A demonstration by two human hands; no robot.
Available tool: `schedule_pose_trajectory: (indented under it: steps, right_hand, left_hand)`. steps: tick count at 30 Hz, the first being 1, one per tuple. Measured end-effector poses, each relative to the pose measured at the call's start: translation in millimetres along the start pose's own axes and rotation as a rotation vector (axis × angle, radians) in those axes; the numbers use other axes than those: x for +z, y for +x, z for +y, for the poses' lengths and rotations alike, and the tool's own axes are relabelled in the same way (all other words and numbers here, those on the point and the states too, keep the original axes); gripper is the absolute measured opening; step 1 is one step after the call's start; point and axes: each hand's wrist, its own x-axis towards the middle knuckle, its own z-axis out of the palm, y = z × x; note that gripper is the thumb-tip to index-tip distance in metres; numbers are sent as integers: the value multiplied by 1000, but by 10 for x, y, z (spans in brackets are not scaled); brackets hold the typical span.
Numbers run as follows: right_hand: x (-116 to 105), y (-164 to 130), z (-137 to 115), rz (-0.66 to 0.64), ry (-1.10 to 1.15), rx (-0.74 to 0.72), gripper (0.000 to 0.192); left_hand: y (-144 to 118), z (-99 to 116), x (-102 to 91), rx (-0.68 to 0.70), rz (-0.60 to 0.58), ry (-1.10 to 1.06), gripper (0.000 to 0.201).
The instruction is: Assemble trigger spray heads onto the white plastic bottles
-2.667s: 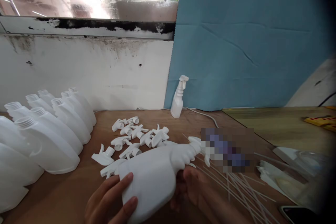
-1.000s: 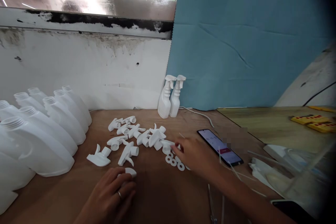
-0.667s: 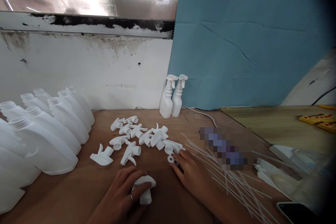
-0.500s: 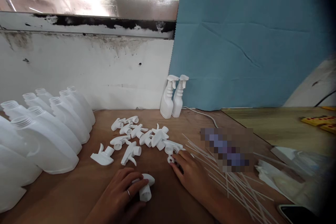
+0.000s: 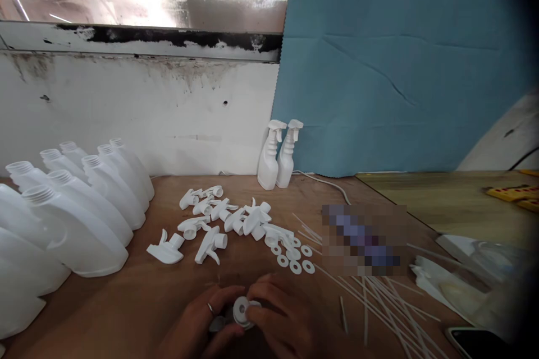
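Observation:
Near the front of the table, my left hand point(image 5: 206, 314), with a ring on one finger, is closed round a white trigger spray head point(image 5: 217, 323), its collar facing up. My right hand point(image 5: 280, 311) meets it from the right, its fingers pinching a flat white washer point(image 5: 241, 308) at the collar's mouth. Fingers cover most of the spray head, and I cannot tell whether the washer is seated. Several loose white washers point(image 5: 296, 267) lie just beyond my right hand. Past them spreads a pile of other trigger spray heads point(image 5: 210, 244).
Several open white bottles point(image 5: 80, 235) stand in rows at the left. Two bottles with spray heads fitted point(image 5: 268, 162) are against the wall. Thin white tubes point(image 5: 379, 297) lie scattered at the right, near a blurred-out item point(image 5: 362, 238), plastic bags point(image 5: 446, 286) and a phone point(image 5: 475, 342).
My right hand has moved from the washers toward me and left, bringing one to the spray head. My left hand has turned the spray head so its collar faces up.

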Motion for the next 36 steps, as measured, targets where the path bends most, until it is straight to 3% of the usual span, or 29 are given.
schedule_pose_trajectory:
  steps: [4, 10, 17, 21, 27, 36]
  right_hand:
    - [4, -2, 10, -26, 23, -14, 31]
    - [127, -78, 97, 24, 74, -28, 24]
    - [84, -69, 37, -45, 43, 62, 29]
    - [121, -62, 56, -40, 22, 24, 25]
    - [172, -71, 73, -1, 40, 3, 15]
    - [124, -47, 10, -96, 67, 92, 14]
  left_hand:
    - [-31, -10, 19, 24, 55, 93, 49]
    - [47, 117, -33, 230, 136, 307, 20]
    - [114, 189, -93, 308, 138, 394, 17]
    - [134, 169, -101, 387, 191, 484, 20]
    - [126, 179, -105, 403, 39, 519, 15]
    - [138, 132, -88, 408, 76, 446, 11]
